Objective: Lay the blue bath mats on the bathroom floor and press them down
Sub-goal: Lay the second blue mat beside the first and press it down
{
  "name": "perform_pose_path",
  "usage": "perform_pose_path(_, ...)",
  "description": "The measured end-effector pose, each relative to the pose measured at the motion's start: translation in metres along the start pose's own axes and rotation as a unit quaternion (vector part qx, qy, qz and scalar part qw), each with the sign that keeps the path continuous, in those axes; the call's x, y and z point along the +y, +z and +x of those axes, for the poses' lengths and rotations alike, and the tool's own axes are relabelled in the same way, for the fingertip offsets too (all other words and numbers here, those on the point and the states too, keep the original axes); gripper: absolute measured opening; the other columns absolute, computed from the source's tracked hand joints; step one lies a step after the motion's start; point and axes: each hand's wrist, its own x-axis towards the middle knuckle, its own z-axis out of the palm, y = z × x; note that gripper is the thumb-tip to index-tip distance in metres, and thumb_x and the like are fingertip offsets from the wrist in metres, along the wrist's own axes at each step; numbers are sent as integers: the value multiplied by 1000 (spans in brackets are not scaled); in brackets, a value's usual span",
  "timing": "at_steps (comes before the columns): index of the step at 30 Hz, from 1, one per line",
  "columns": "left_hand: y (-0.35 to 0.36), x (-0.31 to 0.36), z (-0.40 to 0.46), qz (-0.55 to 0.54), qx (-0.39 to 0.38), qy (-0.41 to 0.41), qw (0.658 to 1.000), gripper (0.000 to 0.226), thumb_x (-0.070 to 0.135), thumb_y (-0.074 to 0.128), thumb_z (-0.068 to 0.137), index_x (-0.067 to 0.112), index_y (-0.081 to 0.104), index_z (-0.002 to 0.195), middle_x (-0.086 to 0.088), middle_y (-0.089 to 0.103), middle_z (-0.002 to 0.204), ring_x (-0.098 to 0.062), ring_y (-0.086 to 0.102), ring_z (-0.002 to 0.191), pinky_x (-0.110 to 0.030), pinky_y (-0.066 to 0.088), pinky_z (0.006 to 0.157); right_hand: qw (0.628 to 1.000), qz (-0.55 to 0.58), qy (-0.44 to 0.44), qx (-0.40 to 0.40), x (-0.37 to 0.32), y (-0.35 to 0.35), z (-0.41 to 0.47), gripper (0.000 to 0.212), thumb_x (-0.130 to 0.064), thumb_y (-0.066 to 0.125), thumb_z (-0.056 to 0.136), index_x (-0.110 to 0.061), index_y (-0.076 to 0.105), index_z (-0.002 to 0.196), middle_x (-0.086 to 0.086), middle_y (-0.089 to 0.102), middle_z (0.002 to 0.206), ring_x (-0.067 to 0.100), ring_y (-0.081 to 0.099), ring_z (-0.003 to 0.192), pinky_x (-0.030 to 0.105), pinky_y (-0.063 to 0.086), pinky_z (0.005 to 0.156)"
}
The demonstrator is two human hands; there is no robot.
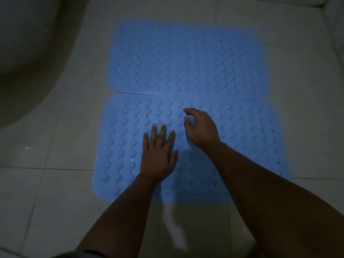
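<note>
Left hand [158, 155] flat on near mat [242, 138] — right hand [202, 127] (fingers loosely curled) hovers.

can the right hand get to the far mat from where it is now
Probably yes. The right hand hovers over the near mat with loosely curled fingers, close to the seam. The far mat lies flat just beyond, with nothing on it or between them.

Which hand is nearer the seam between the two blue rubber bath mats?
Right. The right hand hovers just below the seam; the left hand lies flat lower on the near mat.
</note>
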Motion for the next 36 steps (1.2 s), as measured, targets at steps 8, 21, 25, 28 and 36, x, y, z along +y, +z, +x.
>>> perform_pose_path(8,19,16,0,63,-39,-5,997,87,73,34,99,22,14,166,-12,0,174,-36,-5,160,-67,6,124,993,7,-83,84,27,9,16,30,-16,61,90,-14,71,118,4,72,113,27,65,108,35,52,95)
perform_pose_path(21,14,20,7,79,-83,-19,993,96,82,28,95,22,6,166,-11,-7,173,-35,-9,160,-66,5,124,994,19,-101,43,26,25,33,31,-21,56,90,-17,71,117,2,70,115,25,62,111,46,54,88)
perform_pose_path(25,15,20,6,73,-84,-18,994,102,88,27,90,23,5,166,-11,-7,174,-35,-10,160,-67,3,124,994,21,-106,31,23,21,21,28,-23,57,90,-18,71,113,0,69,114,25,62,111,47,54,86)
perform_pose_path(28,12,21,8,67,-118,-22,990,108,93,24,86,26,-5,165,-9,-17,172,-34,-19,158,-67,-4,123,996,9,-90,5,20,14,10,27,-26,59,90,-22,70,115,-2,68,116,23,60,113,47,53,89)
perform_pose_path(36,-13,-5,3,27,-73,13,997,71,63,33,100,23,37,159,-11,30,168,-37,7,159,-62,9,126,995,-69,-28,-63,8,4,-31,44,-34,49,93,-20,62,132,4,60,135,27,51,131,45,43,106)
